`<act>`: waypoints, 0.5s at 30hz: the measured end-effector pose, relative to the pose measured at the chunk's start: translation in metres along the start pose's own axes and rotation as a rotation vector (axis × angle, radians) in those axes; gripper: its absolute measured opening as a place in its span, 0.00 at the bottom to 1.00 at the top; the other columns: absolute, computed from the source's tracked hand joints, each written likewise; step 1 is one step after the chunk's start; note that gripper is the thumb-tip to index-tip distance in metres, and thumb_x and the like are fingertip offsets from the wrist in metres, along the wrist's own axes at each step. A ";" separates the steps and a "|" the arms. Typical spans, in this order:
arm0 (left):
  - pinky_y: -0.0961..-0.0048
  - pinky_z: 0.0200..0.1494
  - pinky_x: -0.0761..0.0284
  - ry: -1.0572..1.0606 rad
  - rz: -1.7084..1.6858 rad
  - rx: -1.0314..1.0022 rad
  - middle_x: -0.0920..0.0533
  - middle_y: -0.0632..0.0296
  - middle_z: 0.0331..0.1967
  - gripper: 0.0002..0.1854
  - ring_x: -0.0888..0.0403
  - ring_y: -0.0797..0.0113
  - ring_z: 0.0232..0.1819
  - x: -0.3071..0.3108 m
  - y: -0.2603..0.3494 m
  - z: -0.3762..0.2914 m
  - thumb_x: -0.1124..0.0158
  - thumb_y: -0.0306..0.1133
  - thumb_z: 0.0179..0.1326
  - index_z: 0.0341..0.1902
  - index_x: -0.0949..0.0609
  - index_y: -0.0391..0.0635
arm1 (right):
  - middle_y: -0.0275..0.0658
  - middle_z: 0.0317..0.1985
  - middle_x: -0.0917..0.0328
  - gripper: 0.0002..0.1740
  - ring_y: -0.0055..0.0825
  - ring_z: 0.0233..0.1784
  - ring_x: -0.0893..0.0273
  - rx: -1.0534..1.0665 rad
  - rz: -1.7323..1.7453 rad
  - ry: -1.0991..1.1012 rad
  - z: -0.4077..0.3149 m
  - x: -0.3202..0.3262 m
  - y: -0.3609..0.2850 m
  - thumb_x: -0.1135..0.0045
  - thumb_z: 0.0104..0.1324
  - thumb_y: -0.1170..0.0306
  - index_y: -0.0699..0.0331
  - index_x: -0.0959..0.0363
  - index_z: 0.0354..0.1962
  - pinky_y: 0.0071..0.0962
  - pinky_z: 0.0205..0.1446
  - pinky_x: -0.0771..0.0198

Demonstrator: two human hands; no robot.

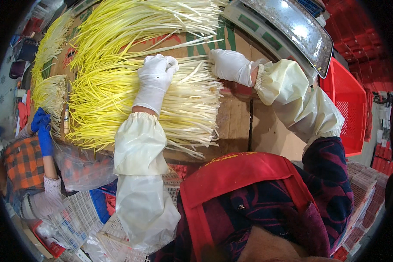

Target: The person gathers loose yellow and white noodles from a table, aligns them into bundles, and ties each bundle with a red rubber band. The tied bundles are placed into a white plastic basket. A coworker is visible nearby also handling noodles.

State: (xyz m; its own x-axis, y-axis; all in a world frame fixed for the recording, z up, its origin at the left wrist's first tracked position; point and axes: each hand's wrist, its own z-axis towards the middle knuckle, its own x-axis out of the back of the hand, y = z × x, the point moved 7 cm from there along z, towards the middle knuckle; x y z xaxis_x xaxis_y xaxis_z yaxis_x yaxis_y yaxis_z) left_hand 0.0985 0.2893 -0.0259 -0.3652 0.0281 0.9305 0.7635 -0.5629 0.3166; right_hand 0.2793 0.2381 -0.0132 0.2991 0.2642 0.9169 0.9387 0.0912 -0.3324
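Observation:
Long yellow-and-white stalks, apparently garlic chives, lie in a wide pile (190, 108) across a cardboard-covered table (232, 121). My left hand (155, 73), in a white glove, is closed over the upper part of this pile, gripping some stalks near their middle. My right hand (231, 67), gloved the same way, is at the white ends on the right, its fingertips curled around the end of a few stalks. Beyond both hands lies a second pile of the stalks (144, 23), with some loose ones along its near edge.
A scale with a metal pan (294, 29) stands at the upper right, beside a red plastic crate (347, 108). On the left, a co-worker's blue-gloved hands (44, 127) are at a smaller bunch (50, 95). Plastic crates (72, 216) lie below the table's edge.

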 end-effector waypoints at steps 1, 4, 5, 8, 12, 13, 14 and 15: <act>0.61 0.47 0.28 0.008 -0.001 0.004 0.18 0.63 0.30 0.08 0.24 0.55 0.41 0.000 0.000 -0.001 0.32 0.39 0.53 0.36 0.14 0.55 | 0.55 0.33 0.19 0.12 0.53 0.39 0.19 0.046 0.017 0.049 0.000 0.003 -0.003 0.44 0.55 0.73 0.71 0.23 0.37 0.43 0.42 0.24; 0.61 0.47 0.28 0.008 0.002 0.007 0.18 0.63 0.30 0.08 0.24 0.55 0.41 -0.001 0.001 0.000 0.32 0.39 0.53 0.36 0.14 0.56 | 0.54 0.32 0.19 0.11 0.53 0.38 0.19 0.115 0.035 0.101 0.001 0.006 -0.005 0.44 0.55 0.74 0.69 0.24 0.36 0.43 0.40 0.24; 0.61 0.47 0.28 0.004 0.001 0.017 0.18 0.63 0.30 0.08 0.24 0.55 0.42 -0.001 0.000 0.000 0.32 0.39 0.52 0.36 0.14 0.56 | 0.54 0.32 0.19 0.11 0.53 0.38 0.19 0.079 0.030 0.088 0.004 0.003 -0.001 0.44 0.55 0.74 0.69 0.25 0.36 0.43 0.40 0.24; 0.61 0.48 0.28 -0.027 0.020 0.048 0.18 0.64 0.30 0.08 0.24 0.55 0.41 -0.001 -0.001 0.002 0.32 0.40 0.52 0.36 0.14 0.56 | 0.54 0.32 0.19 0.10 0.52 0.38 0.19 0.089 0.050 0.140 0.010 -0.004 0.002 0.45 0.56 0.75 0.69 0.25 0.37 0.43 0.39 0.24; 0.62 0.48 0.28 -0.060 0.033 0.036 0.17 0.64 0.31 0.08 0.24 0.56 0.42 -0.004 -0.001 0.004 0.31 0.40 0.53 0.36 0.14 0.56 | 0.50 0.30 0.19 0.09 0.48 0.35 0.19 0.114 -0.069 0.159 0.020 -0.012 0.005 0.48 0.59 0.76 0.68 0.24 0.37 0.41 0.37 0.24; 0.62 0.48 0.28 -0.066 0.029 0.036 0.17 0.64 0.31 0.08 0.24 0.56 0.42 -0.005 -0.001 0.005 0.31 0.40 0.53 0.36 0.14 0.56 | 0.48 0.28 0.20 0.08 0.45 0.31 0.20 0.152 -0.100 0.136 0.018 -0.008 0.006 0.48 0.60 0.76 0.68 0.24 0.37 0.39 0.36 0.24; 0.62 0.49 0.28 -0.071 0.026 0.037 0.17 0.64 0.31 0.08 0.24 0.56 0.42 -0.005 -0.002 0.005 0.31 0.40 0.53 0.36 0.14 0.56 | 0.45 0.26 0.20 0.08 0.42 0.28 0.21 0.160 -0.095 0.268 0.014 0.008 0.008 0.48 0.60 0.76 0.68 0.24 0.37 0.37 0.35 0.24; 0.62 0.50 0.27 -0.104 0.032 0.075 0.17 0.67 0.33 0.08 0.24 0.57 0.44 -0.007 -0.004 0.005 0.31 0.41 0.53 0.37 0.14 0.58 | 0.41 0.24 0.23 0.06 0.36 0.26 0.24 -0.010 0.175 0.174 0.009 0.013 0.027 0.50 0.61 0.77 0.67 0.26 0.35 0.33 0.31 0.26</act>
State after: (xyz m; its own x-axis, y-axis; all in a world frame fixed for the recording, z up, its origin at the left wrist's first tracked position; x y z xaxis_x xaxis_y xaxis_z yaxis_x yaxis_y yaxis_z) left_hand 0.1006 0.2958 -0.0332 -0.2856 0.0984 0.9533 0.8133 -0.5013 0.2954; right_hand 0.3072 0.2529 -0.0120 0.4814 0.1060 0.8701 0.8714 0.0484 -0.4881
